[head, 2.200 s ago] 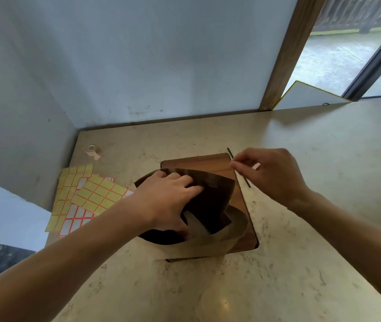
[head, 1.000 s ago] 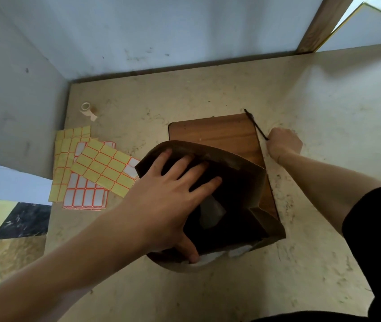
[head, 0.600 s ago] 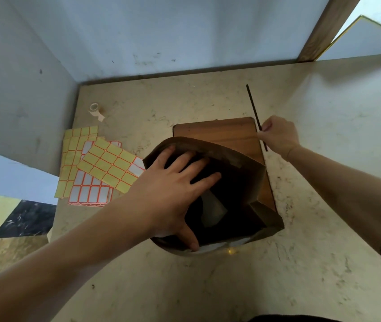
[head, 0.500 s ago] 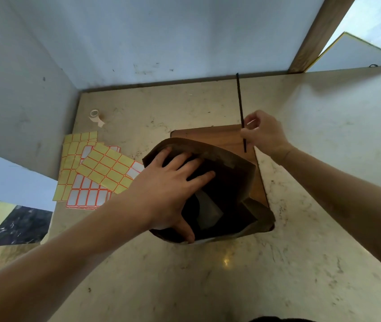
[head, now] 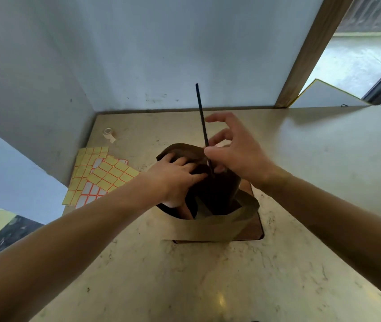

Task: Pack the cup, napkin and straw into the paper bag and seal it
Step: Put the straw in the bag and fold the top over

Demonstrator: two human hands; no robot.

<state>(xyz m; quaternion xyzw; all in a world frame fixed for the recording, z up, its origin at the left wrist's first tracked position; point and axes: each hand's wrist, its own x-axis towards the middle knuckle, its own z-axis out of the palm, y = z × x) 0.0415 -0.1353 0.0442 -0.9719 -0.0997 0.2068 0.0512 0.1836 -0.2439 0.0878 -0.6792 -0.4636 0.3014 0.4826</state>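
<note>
A brown paper bag (head: pixel 210 226) stands open on a dark wooden board (head: pixel 253 231) in the middle of the counter. My left hand (head: pixel 175 177) grips the bag's left rim, thumb inside, holding the mouth open. My right hand (head: pixel 238 152) pinches a thin black straw (head: pixel 201 117) between thumb and forefinger. The straw stands nearly upright, its lower end dipping into the bag's mouth. A pale patch, perhaps the napkin (head: pixel 202 211), shows deep inside. The cup is not visible in the dark interior.
Yellow and white label sticker sheets (head: pixel 98 175) lie left of the bag. A small tape roll (head: pixel 108 134) sits near the back left corner. Walls close the counter at the back and left. A white board (head: pixel 324 94) leans at the back right.
My right hand lifted the straw off the counter beside the board, turned it upright and carried it left over the bag's mouth. My left hand kept hold of the bag's rim.
</note>
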